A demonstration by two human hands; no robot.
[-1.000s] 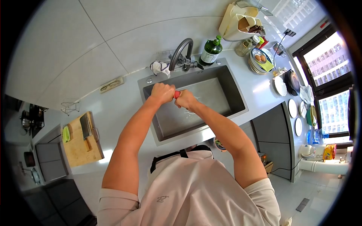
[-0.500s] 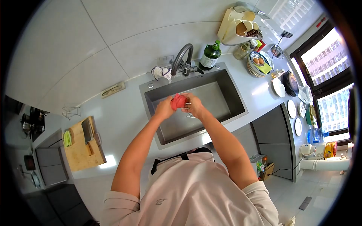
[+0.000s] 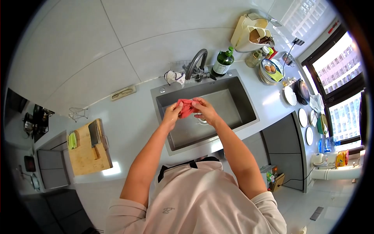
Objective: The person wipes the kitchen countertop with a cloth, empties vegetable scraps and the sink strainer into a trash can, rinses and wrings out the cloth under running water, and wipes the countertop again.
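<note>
A red cloth (image 3: 187, 108) is held between my two hands above the grey sink (image 3: 233, 91). My left hand (image 3: 172, 114) grips its left end, fingers closed on the fabric. On the opposite side, my right hand (image 3: 205, 110) pinches the right end. The cloth looks bunched, with its middle spread a little between the hands. Below my right hand, part of the round drain (image 3: 202, 120) shows on the sink floor. The dark curved faucet (image 3: 199, 62) stands behind the sink, beyond the cloth.
A green pump bottle (image 3: 223, 63) and a white rag (image 3: 175, 77) sit by the faucet. To the left lies a cutting board (image 3: 83, 158) with a cleaver (image 3: 94, 133) and green vegetable pieces (image 3: 72, 140). Stacked plates (image 3: 269, 77) holding eggs stand right of the sink.
The red cloth has gone from a compact bunch to a wider, more opened shape as my hands moved slightly apart. The view has shifted a little.
</note>
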